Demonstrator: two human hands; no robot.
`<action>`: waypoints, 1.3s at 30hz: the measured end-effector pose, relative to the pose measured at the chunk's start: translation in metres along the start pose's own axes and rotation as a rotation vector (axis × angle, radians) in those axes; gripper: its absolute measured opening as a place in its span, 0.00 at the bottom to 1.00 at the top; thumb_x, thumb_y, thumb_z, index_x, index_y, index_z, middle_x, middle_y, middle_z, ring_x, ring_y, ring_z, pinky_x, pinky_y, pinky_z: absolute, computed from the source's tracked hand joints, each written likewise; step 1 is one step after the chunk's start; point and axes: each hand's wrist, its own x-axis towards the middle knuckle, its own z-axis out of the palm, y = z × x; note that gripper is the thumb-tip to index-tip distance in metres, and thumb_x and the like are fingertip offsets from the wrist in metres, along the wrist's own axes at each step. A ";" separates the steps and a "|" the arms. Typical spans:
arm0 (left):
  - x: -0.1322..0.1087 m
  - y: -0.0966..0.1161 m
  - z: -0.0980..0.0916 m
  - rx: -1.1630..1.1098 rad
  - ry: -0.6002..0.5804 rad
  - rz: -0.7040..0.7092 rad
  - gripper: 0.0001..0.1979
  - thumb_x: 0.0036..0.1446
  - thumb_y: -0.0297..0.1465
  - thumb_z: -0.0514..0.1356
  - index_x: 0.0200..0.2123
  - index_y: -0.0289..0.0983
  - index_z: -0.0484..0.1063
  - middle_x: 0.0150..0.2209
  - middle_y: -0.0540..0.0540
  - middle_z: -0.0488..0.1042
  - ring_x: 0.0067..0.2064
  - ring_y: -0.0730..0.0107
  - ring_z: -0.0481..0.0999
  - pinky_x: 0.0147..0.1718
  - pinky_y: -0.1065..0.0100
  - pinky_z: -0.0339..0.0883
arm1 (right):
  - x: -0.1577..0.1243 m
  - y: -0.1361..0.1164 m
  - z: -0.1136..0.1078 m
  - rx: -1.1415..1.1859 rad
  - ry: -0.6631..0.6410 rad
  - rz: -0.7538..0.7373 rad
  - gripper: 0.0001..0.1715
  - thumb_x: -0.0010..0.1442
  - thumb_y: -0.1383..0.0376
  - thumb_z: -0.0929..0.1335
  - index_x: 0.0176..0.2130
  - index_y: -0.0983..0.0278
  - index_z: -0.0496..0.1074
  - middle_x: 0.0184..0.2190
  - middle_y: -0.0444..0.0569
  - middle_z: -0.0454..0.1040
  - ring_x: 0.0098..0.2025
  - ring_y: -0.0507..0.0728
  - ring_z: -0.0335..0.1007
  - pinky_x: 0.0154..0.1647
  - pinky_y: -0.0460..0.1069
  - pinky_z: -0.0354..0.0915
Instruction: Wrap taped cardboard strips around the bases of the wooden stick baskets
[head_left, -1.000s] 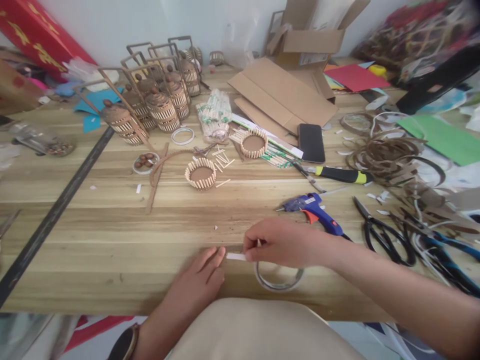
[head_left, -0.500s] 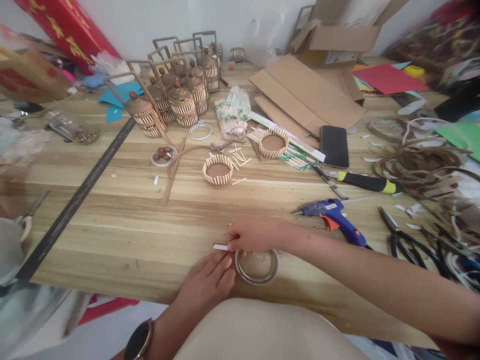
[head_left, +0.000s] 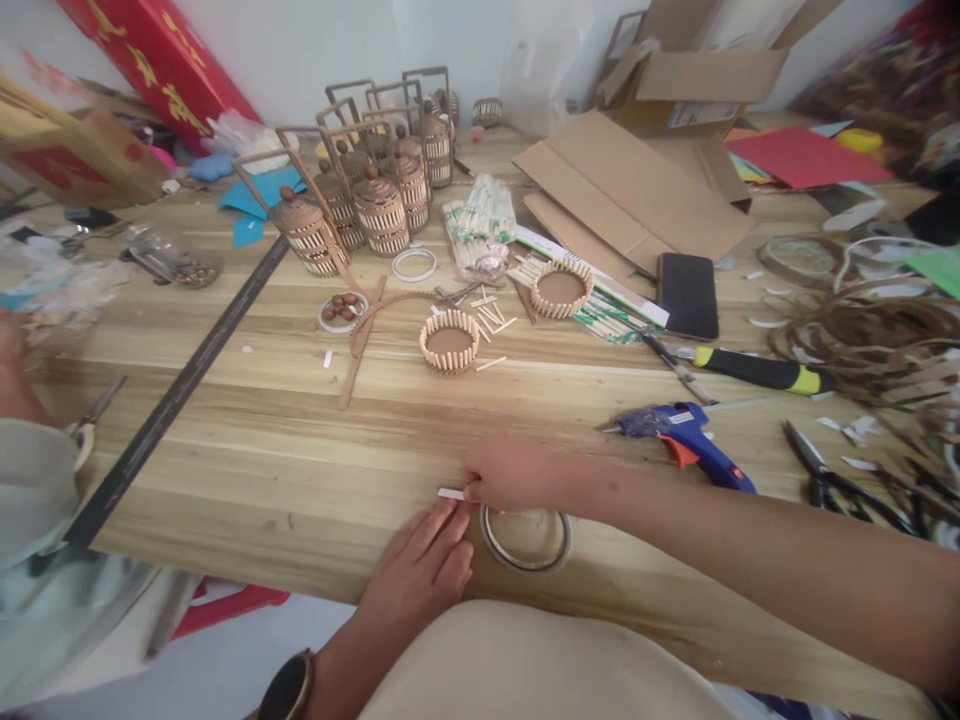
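Our left hand [head_left: 424, 560] lies flat, fingers loosely extended, gripping nothing; tape roll [head_left: 526, 568] just right. Beyond, our right hand [head_left: 504, 474], curled, pinches the white strip [head_left: 451, 494] near one end; we'd press evenly, keeping it straight. Farther: stick ring [head_left: 450, 345].

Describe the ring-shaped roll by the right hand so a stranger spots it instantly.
Find the near edge of the wooden table, then the right hand just in from it. The roll lies on the person's side of that hand, its far rim partly hidden. Unlike the white ring near the lidded baskets, it looks larger and greyer.
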 end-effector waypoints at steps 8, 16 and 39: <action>0.002 0.001 0.000 -0.002 0.014 -0.026 0.08 0.65 0.27 0.51 0.36 0.40 0.69 0.49 0.44 0.78 0.57 0.65 0.72 0.57 0.62 0.68 | -0.002 -0.011 -0.009 -0.091 -0.019 0.033 0.10 0.55 0.71 0.69 0.33 0.68 0.82 0.32 0.58 0.82 0.34 0.62 0.76 0.29 0.49 0.64; -0.001 0.001 0.002 -0.010 0.017 -0.023 0.09 0.63 0.27 0.51 0.36 0.41 0.70 0.50 0.44 0.78 0.57 0.62 0.72 0.53 0.60 0.72 | -0.001 -0.015 -0.011 -0.113 -0.044 0.042 0.12 0.52 0.74 0.69 0.35 0.69 0.82 0.35 0.60 0.83 0.35 0.64 0.78 0.30 0.50 0.67; -0.002 0.001 -0.004 -0.020 0.006 -0.096 0.04 0.60 0.28 0.54 0.37 0.39 0.68 0.58 0.36 0.70 0.61 0.56 0.69 0.54 0.59 0.71 | 0.000 -0.016 -0.014 0.015 -0.052 0.041 0.10 0.52 0.75 0.68 0.21 0.70 0.76 0.21 0.54 0.77 0.28 0.59 0.74 0.31 0.50 0.66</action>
